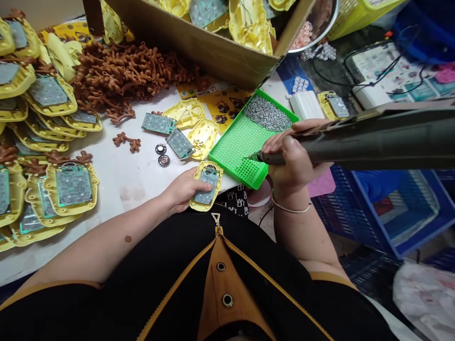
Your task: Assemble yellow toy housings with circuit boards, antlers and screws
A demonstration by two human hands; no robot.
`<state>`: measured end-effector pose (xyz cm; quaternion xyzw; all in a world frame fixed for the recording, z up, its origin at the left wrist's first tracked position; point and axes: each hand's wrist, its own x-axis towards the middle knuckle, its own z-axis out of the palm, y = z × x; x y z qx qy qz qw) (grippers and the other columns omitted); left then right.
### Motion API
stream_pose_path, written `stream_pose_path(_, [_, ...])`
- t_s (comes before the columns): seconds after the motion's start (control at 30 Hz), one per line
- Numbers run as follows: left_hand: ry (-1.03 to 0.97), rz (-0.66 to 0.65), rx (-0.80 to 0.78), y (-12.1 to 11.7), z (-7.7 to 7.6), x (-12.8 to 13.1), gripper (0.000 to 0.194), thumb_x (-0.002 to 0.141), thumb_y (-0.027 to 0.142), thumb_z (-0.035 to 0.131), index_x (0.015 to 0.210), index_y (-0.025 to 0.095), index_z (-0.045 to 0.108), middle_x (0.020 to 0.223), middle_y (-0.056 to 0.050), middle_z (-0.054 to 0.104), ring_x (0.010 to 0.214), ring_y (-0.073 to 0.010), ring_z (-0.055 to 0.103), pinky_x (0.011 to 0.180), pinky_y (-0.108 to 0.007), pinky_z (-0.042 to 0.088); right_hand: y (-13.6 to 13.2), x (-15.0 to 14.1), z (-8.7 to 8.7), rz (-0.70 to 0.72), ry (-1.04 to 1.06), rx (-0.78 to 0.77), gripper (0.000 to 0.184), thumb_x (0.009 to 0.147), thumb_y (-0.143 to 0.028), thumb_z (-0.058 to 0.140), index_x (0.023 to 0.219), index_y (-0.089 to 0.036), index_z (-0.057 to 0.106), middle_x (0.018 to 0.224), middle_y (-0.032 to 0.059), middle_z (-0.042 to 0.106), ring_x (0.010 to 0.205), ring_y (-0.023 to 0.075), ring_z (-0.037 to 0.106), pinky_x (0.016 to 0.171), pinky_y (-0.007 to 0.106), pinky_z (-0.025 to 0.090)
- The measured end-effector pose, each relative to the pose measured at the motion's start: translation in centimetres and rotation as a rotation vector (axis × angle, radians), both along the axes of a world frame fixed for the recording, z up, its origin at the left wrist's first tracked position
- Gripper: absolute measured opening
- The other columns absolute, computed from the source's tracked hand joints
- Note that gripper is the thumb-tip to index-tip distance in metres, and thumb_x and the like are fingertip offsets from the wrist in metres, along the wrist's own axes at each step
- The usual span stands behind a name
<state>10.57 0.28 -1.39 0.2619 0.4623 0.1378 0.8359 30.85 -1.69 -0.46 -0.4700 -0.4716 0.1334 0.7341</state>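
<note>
Mid-frame, the left hand (pixel 183 190) pinches a yellow casing (pixel 201 207), its thumb pressed on the board (pixel 210 177) inside. Right of centre, the right hand (pixel 296 158) is wrapped round a screwdriver (pixel 355 142), the tip over the lower part of a green tray (pixel 232 151); screws (pixel 268 113) fill the tray's upper end. Left of it lie two black discs (pixel 164 161) and two open shells (pixel 204 137). Brown antlers (pixel 124 78) heap at upper left, beside a carton (pixel 213 54) along the top.

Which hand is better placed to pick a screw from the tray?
Likely the right hand: it holds the screwdriver, tip over the green tray; the left hand holds a yellow shell.
</note>
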Motion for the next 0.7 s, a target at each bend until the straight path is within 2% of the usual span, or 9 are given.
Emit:
stream_pose_path(0.17, [0.026,0.005,-0.002,0.1,0.1,0.0,0.040,0.058,0.004,0.075,0.095,0.013,0.063,0.081,-0.005,0.071,0.066,-0.0169,0.067,0.065,-0.030,0.055,0.1,0.6,-1.3,-0.009,-0.022,-0.064,0.028,0.081,-0.051,0.068,0.096,-0.032,0.053,0.081,-0.0023,0.050,0.051,0.0124,0.048,0.052,0.033,0.050])
stream_pose_path(0.33, [0.045,0.015,-0.020,0.2,0.2,0.2,0.040,0.058,0.003,0.076,0.094,0.013,0.062,0.081,-0.004,0.070,0.067,-0.0174,0.067,0.064,-0.031,0.055,0.2,1.0,-1.5,-0.030,-0.041,-0.085,0.031,0.081,-0.055,0.067,0.095,-0.031,0.053,0.083,-0.0017,0.053,0.050,0.0108,0.050,0.050,0.031,0.050])
stream_pose_path(0.47, [0.059,0.023,-0.026,0.2,0.4,0.3,0.038,0.060,0.003,0.075,0.094,0.013,0.061,0.081,-0.004,0.070,0.067,-0.0168,0.067,0.065,-0.031,0.056,0.1,1.0,-1.5,0.005,-0.032,-0.067,0.026,0.082,-0.049,0.067,0.094,-0.030,0.055,0.084,-0.0020,0.055,0.050,0.0100,0.049,0.048,0.031,0.049])
stream_pose_path(0.6, [0.058,0.034,-0.030,0.2,0.4,0.3,0.038,0.060,0.002,0.075,0.094,0.013,0.061,0.082,-0.004,0.071,0.066,-0.0158,0.066,0.066,-0.031,0.056,0.3,1.0,-1.5,0.088,0.015,-0.034,0.021,0.081,-0.039,0.070,0.096,-0.029,0.060,0.076,-0.0030,0.053,0.050,0.0115,0.051,0.048,0.032,0.046])
stream_pose_path(0.7, [0.037,0.038,-0.028,0.3,0.4,0.3,0.038,0.061,0.002,0.074,0.094,0.013,0.061,0.082,-0.005,0.071,0.067,-0.0168,0.067,0.068,-0.032,0.057,0.1,0.7,-0.5,0.048,0.028,-0.003,0.022,0.078,-0.041,0.071,0.090,-0.028,0.057,0.064,-0.0057,0.045,0.046,0.0128,0.049,0.046,0.032,0.043])
